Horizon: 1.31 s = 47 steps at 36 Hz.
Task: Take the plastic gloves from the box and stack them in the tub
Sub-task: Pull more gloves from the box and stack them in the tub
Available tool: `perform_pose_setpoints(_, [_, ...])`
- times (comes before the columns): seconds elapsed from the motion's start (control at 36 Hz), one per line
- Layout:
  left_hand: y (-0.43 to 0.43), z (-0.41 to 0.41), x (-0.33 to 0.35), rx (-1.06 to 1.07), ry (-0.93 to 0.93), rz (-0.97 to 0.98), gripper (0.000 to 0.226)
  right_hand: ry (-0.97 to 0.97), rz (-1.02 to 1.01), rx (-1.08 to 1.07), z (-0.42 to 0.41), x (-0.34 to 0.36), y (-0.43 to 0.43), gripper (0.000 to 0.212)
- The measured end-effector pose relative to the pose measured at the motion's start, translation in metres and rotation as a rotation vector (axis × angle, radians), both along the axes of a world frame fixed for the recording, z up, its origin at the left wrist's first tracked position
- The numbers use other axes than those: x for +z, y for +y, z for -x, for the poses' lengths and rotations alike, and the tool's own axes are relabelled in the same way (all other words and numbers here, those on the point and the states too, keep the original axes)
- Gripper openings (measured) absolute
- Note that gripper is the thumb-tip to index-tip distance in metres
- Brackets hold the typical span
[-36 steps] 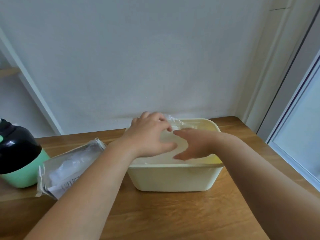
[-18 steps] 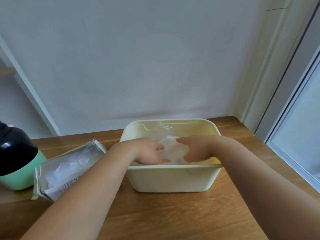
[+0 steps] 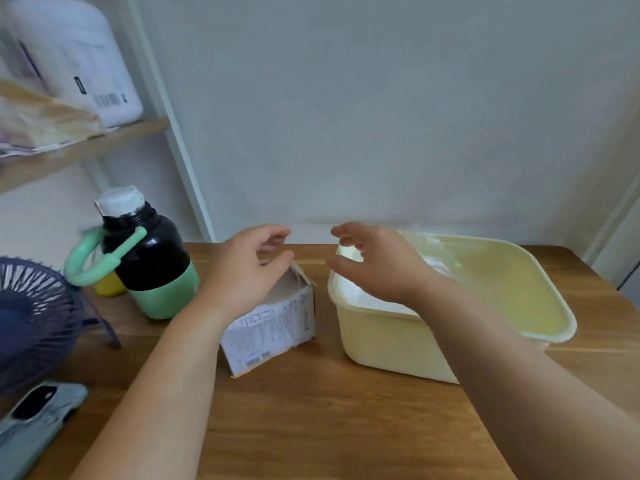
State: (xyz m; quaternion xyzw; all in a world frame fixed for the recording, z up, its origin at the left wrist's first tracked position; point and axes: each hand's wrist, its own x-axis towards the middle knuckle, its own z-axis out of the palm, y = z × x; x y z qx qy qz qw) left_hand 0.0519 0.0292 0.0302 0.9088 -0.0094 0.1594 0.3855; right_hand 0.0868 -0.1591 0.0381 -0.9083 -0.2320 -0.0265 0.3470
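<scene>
Phone (image 3: 38,417): lay in a pale case at the near left corner of the tabletop (image 3: 311,427).
Fan (image 3: 31,306): a dark blue grille stood at the left edge, just behind the phone.
Box (image 3: 273,327): a white printed carton lay on the tabletop left of the tub, its torn end turned up and away from the camera.
Tub (image 3: 554,317): a pale yellow tub stood just right of the box without touching it.
Plastic gloves (image 3: 349,292): a whitish, crumpled heap lay inside the tub against its left wall, with clear film showing towards the far rim.
Left hand (image 3: 249,268): hovered over the box's torn end. The grip was half curled, with a gap between thumb and fingers and nothing seen in it. The thumb was close to the cardboard flap.
Right hand (image 3: 377,265): hung above the tub's left rim. The grip was spread, fingers bent, holding nothing.
Bottle (image 3: 152,258): a black and mint flask with a loop handle stood left of the box, near the back.
Shelf (image 3: 79,150): a wooden board on the far left carried a white container (image 3: 79,57).
</scene>
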Motion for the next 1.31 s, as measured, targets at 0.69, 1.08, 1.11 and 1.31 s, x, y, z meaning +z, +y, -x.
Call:
perform_pose_setpoints(0.69, [0.020, -0.015, -0.021, -0.004, 0.554, -0.723, 0.012, -0.169, 0.569, 0.206, -0.015, -0.025, 0.060, 0.017])
perform_pose_setpoints(1.08, [0.034, -0.013, -0.018, -0.152, 0.566, -0.708, 0.012, -0.177, 0.566, 0.207, -0.016, -0.026, 0.062, 0.026])
perform_pose_setpoints(1.11, [0.037, -0.013, -0.017, -0.168, 0.532, -0.644, 0.009, -0.176, 0.570, 0.208, -0.017, -0.026, 0.062, 0.025])
perform_pose_setpoints(1.31, [0.053, -0.002, -0.015, -0.099, 0.264, -0.292, 0.015, -0.179, 0.582, 0.229, -0.016, -0.024, 0.059, 0.026])
